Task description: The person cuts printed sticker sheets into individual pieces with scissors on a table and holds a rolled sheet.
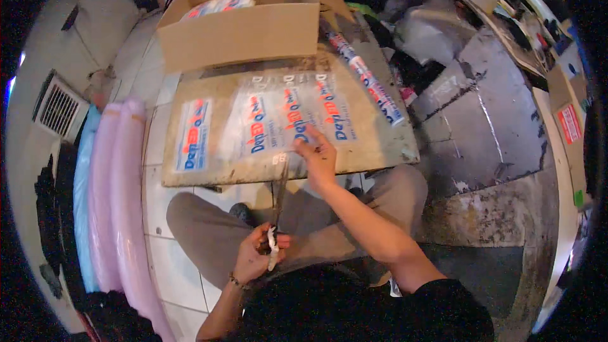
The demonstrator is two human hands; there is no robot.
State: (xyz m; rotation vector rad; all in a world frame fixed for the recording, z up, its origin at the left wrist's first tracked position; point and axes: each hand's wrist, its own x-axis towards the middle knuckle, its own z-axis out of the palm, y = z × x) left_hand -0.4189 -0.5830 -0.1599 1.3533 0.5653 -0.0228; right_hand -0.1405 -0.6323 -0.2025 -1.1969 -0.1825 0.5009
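Note:
My left hand (259,251) is closed around a long, narrow-bladed tool (280,199) with a pale handle part, probably scissors. Its blade points away from me, and the tip reaches the front of a clear plastic film (240,123) printed in red and blue. Over the film's near part, my right hand (318,156) has its thumb and fingers curled together on the plastic. The film lies on a worn brown board (380,152) in front of my crossed legs. At the board's left lies a flat printed packet (194,135).
An open cardboard box (237,35) with printed packets (221,4) inside stands at the board's far side. A long printed strip or roll (365,78) lies along the right. Pink plastic-wrapped rolls (126,190) and a blue one (85,199) flank the left. Grey panelling (484,109) is at right.

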